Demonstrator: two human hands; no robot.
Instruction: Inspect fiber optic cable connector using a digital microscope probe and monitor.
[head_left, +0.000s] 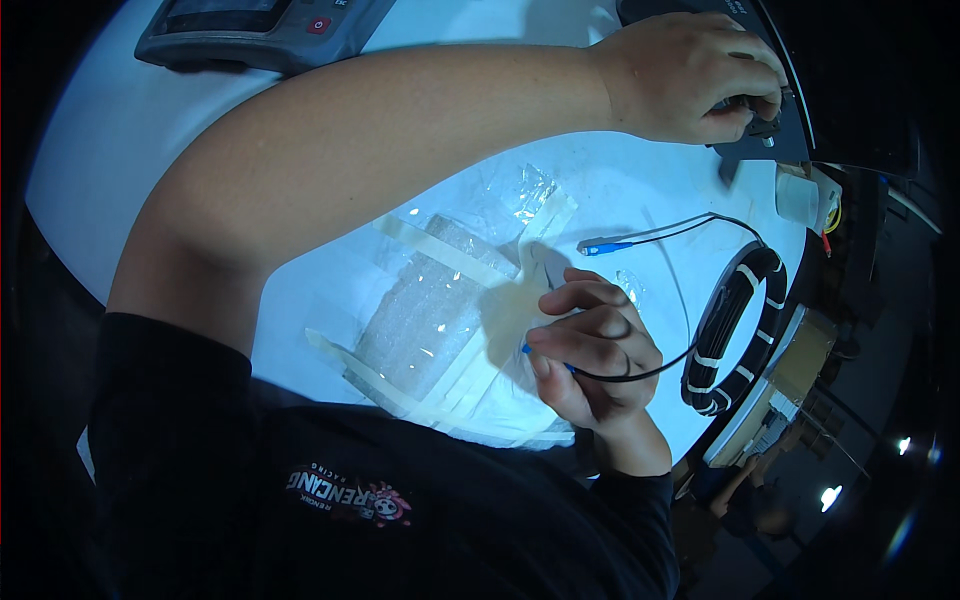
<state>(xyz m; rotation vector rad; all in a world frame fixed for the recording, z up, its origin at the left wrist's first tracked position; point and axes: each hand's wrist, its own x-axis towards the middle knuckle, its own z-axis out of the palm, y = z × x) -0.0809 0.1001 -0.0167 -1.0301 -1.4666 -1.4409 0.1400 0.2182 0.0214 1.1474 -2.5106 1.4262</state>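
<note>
- My right hand [595, 345] sits low and near my body, fingers pinched together on a thin black cable [650, 372] just behind its blue tip [527, 349], which pokes out of the hand to its left side.
- From that pinch the cable runs away to the right of the hand, then bends up into the taped black coil [735, 330] that lies on the white counter [120, 130] just beside the hand.
- A second blue connector [603, 248] lies loose on the counter above the right hand, apart from it; its long axis runs left to right, and its lead arcs over to the same coil.
- My left hand [690, 75] reaches across to the far right, well beyond the right hand, fingers curled shut on a small dark fitting [762, 127] at the edge of a dark device [775, 145]; I cannot tell exactly what the fitting is.
- The right hand is the nearer one to the loose connector.
- Left of the right hand, touching its shadow, lies a clear plastic pad taped down with pale strips [430, 310].
- The counter's edge runs close behind the coil; open room lies between the two hands.
- A grey instrument [250, 30] stands at the far left.
</note>
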